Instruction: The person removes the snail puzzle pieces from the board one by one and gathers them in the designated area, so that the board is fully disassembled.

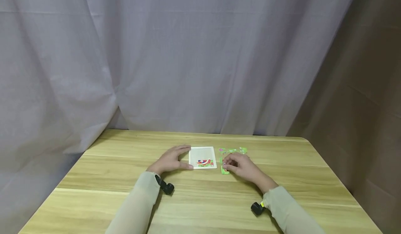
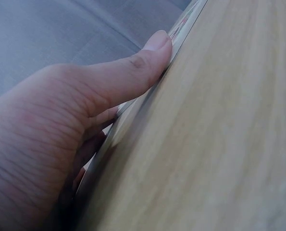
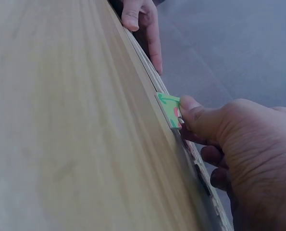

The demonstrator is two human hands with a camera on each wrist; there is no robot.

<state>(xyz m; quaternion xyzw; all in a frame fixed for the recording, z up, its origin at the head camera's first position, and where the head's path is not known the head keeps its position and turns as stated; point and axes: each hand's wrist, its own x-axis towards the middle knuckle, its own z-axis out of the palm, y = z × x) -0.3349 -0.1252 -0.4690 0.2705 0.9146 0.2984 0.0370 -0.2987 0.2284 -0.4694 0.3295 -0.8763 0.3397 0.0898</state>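
A white-rimmed puzzle tray (image 1: 215,158) lies on the table, with several colourful pieces (image 1: 205,163) filling its lower part. My left hand (image 1: 170,160) rests at the tray's left side, thumb at the near corner and fingers stretched to the far corner. In the left wrist view the thumb (image 2: 155,48) lies along the tray's edge. Just right of the tray, my right hand (image 1: 242,165) pinches a green puzzle piece (image 3: 169,109) with a red patch between thumb and fingers. The piece is tilted up in the right wrist view.
Loose green puzzle pieces (image 1: 232,150) lie beyond the right hand, partly hidden by it. The wooden table (image 1: 200,199) reaches back to a grey curtain (image 1: 188,60). A dark camera is strapped on each wrist.
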